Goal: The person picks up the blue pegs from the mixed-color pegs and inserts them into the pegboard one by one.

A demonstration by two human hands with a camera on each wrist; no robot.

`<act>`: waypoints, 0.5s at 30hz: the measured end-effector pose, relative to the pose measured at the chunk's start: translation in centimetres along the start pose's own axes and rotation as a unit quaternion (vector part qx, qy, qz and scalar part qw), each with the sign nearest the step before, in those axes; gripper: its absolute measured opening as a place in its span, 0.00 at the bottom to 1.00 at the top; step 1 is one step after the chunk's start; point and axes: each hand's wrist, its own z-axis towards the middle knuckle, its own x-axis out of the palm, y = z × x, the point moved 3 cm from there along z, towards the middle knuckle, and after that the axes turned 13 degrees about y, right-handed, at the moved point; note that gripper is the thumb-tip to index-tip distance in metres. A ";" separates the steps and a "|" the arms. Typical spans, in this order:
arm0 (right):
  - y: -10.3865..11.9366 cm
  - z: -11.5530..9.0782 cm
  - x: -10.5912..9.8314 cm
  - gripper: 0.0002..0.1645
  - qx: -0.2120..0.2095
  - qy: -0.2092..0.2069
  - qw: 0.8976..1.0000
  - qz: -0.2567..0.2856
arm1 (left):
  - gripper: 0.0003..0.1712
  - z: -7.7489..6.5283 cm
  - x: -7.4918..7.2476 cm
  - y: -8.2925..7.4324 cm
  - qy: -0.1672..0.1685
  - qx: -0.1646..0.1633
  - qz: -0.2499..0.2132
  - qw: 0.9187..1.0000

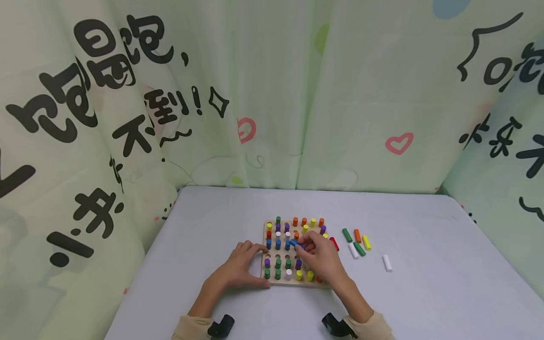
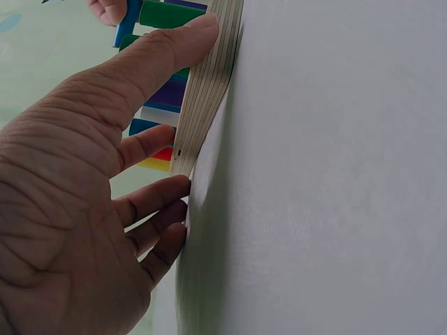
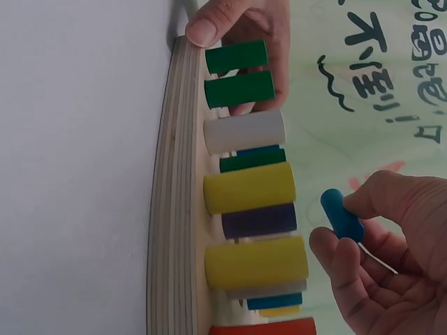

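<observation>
A wooden pegboard (image 1: pixel 297 284) with rows of coloured pegs lies on the table. My left hand (image 1: pixel 242 267) is at its left side, thumb against the near corner and index finger touching the side edge; the other fingers stay relaxed in the left wrist view. Between thumb and fingertips, my right hand (image 1: pixel 318 257) pinches a blue peg (image 3: pixel 342 216), held tilted above the board. In the head view the peg is just right of a row of standing blue pegs (image 1: pixel 278 244). The right hand hides part of the board's right side.
Right of the board lie several loose pegs, among them a green peg (image 1: pixel 346 235), an orange peg (image 1: pixel 357 235), a yellow peg (image 1: pixel 367 242) and a white peg (image 1: pixel 387 263) farther out. A printed curtain (image 1: pixel 340 118) surrounds the white table (image 1: pixel 204 217) at the back and sides.
</observation>
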 end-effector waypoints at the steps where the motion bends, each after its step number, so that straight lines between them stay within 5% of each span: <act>1: 0.0 0.1 0.1 0.08 -0.002 0.001 1.000 -0.004 | 0.50 0.0 0.0 0.0 0.000 0.000 0.000 1.000; 15: 0.4 0.8 2.0 0.05 -0.028 0.046 0.998 0.017 | 0.49 -0.1 0.0 0.0 0.002 0.001 -0.004 1.000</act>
